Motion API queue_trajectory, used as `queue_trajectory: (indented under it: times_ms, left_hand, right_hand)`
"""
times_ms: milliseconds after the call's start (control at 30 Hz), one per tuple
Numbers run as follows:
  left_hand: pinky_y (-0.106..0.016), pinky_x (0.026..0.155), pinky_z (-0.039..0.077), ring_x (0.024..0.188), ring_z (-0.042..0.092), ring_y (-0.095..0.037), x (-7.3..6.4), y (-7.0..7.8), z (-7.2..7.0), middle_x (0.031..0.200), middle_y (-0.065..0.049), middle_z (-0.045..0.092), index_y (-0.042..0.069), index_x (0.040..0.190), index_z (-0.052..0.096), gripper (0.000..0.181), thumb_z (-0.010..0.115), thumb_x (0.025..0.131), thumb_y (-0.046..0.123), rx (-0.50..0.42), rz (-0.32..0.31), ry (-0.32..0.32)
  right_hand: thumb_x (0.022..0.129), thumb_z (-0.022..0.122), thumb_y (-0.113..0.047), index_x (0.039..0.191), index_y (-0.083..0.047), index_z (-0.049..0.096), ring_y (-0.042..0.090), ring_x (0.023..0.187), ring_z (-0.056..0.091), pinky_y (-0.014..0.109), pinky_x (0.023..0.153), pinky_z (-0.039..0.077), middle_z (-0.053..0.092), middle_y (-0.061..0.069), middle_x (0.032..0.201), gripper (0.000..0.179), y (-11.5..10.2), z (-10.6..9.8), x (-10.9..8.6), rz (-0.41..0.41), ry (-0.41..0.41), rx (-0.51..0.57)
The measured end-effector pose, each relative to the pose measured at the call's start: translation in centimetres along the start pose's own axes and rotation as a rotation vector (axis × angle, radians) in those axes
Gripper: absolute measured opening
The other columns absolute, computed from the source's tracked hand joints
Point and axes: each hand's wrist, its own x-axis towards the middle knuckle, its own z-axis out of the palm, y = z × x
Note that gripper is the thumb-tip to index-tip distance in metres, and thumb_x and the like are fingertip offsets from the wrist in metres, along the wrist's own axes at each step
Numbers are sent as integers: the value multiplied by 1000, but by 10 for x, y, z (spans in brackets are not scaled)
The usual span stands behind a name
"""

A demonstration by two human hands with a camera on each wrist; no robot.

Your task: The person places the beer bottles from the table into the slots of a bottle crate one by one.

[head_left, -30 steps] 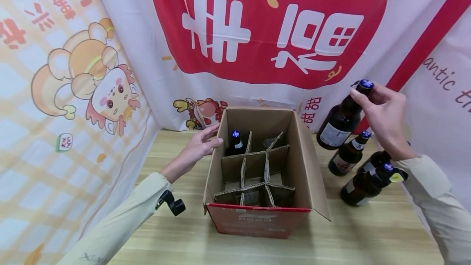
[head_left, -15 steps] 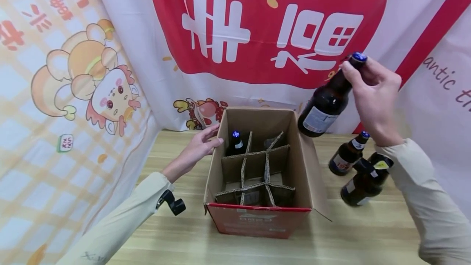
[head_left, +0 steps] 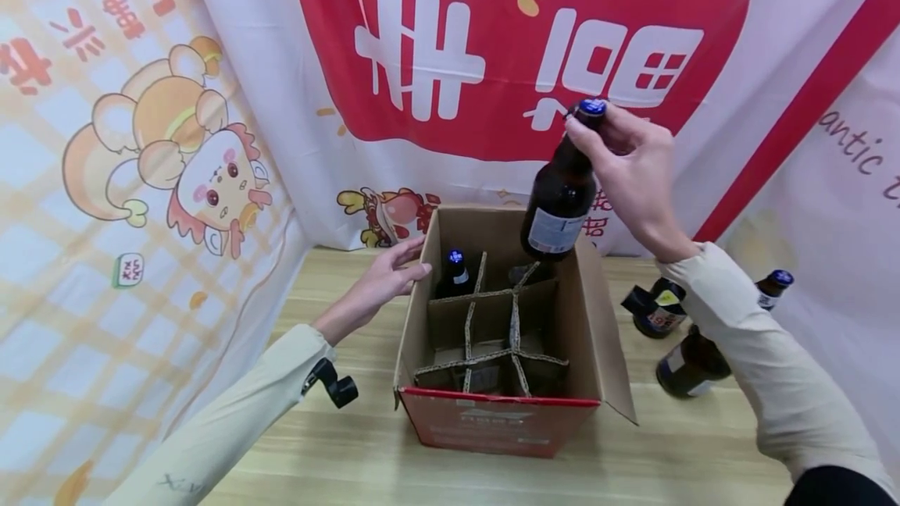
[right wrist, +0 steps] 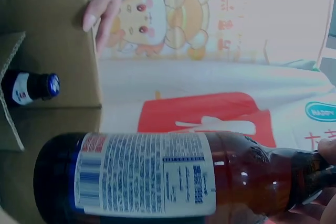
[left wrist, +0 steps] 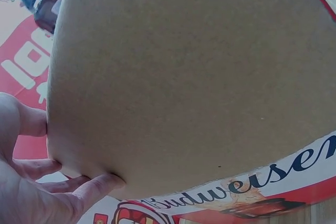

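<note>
My right hand (head_left: 638, 170) pinches a dark brown beer bottle (head_left: 558, 213) by its neck, below the blue cap. The bottle hangs slightly tilted above the back right of an open cardboard box (head_left: 492, 426); its white back label (right wrist: 147, 174) shows in the right wrist view. My left hand (head_left: 380, 279) holds the box's left wall near the back corner, thumb over the rim. In the left wrist view the left hand's fingers (left wrist: 102, 186) touch the cardboard. Inside the box, another capped bottle (head_left: 457, 276) stands in the back left compartment.
Cardboard dividers (head_left: 492, 295) split the box into several compartments. A flap (head_left: 612, 334) sticks out on the right. More bottles stand on the wooden table (head_left: 337, 443) to the right, such as one bottle (head_left: 692, 365) partly hidden by my right sleeve. Printed cloth (head_left: 436, 131) hangs behind.
My right hand has lifted the bottle from beside the other bottles and carried it left, over the box's back right part. My left hand has stayed on the box.
</note>
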Motion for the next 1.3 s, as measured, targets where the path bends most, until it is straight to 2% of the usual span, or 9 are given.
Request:
queue_trajectory:
  times_ms: [167, 267, 467, 667, 867, 1000, 1100, 1200, 1300]
  left_hand:
    - [-60, 117, 43, 150, 39, -42, -1, -1, -1, 169, -19, 31, 15, 167, 25, 72, 61, 105, 22, 8, -11, 0]
    - [-59, 117, 43, 150, 39, -42, -2, -1, -1, 169, -19, 31, 15, 167, 26, 72, 62, 105, 22, 5, -11, -2]
    - [-61, 117, 43, 150, 38, -43, -3, 1, -1, 169, -19, 29, 15, 167, 26, 72, 62, 105, 22, 7, -6, -9]
    - [-60, 117, 43, 149, 41, -42, -4, 2, -2, 169, -19, 30, 15, 167, 26, 73, 62, 105, 23, 10, -1, -7]
    - [-59, 116, 44, 149, 40, -41, -4, 3, -2, 168, -18, 31, 16, 167, 26, 73, 62, 104, 23, 17, 0, -5]
    - [-59, 116, 45, 149, 40, -41, -5, 4, -1, 168, -18, 32, 15, 167, 27, 72, 62, 104, 22, 19, -3, -3]
    - [-59, 116, 44, 149, 40, -41, -6, 5, -1, 168, -17, 32, 15, 167, 27, 72, 62, 104, 22, 16, -2, -3]
    - [-59, 116, 45, 148, 42, -41, -6, 6, -1, 167, -17, 33, 15, 166, 28, 72, 63, 104, 22, 13, 5, 2]
    - [-57, 115, 47, 147, 44, -41, -7, 5, 0, 167, -17, 33, 15, 166, 27, 72, 63, 104, 22, 16, 2, -1]
  right_hand:
    - [98, 76, -25, 127, -11, 76, 14, 100, 76, 24, 92, 61, 78, 10, 116, 33, 9, 19, 0, -23, -51, 50]
    - [96, 78, -28, 126, -10, 77, 16, 102, 76, 26, 92, 62, 79, 10, 116, 35, 18, 29, -2, -11, -73, 28]
    - [95, 79, -30, 124, -7, 77, 25, 102, 76, 38, 94, 63, 78, 12, 115, 38, 34, 44, -3, 58, -149, -52]
    - [95, 79, -27, 129, -2, 72, 30, 106, 76, 46, 92, 63, 77, 15, 119, 43, 48, 55, -3, 59, -256, -170]
    - [93, 81, -25, 126, 1, 70, 33, 103, 75, 47, 88, 65, 76, 19, 115, 43, 46, 50, 2, 75, -355, -263]
    - [94, 80, -28, 122, 0, 71, 31, 87, 68, 39, 72, 65, 74, 18, 106, 41, 44, 35, 2, 106, -398, -346]
    - [94, 79, -30, 112, 0, 72, 28, 73, 60, 31, 56, 55, 70, 18, 92, 36, 46, 26, -2, 131, -409, -390]
    - [93, 81, -26, 103, 2, 71, 26, 65, 54, 28, 49, 47, 66, 18, 83, 31, 51, 27, -5, 127, -429, -401]
    - [92, 82, -22, 97, 3, 71, 22, 60, 51, 27, 48, 42, 63, 14, 77, 28, 56, 39, -6, 110, -512, -412]
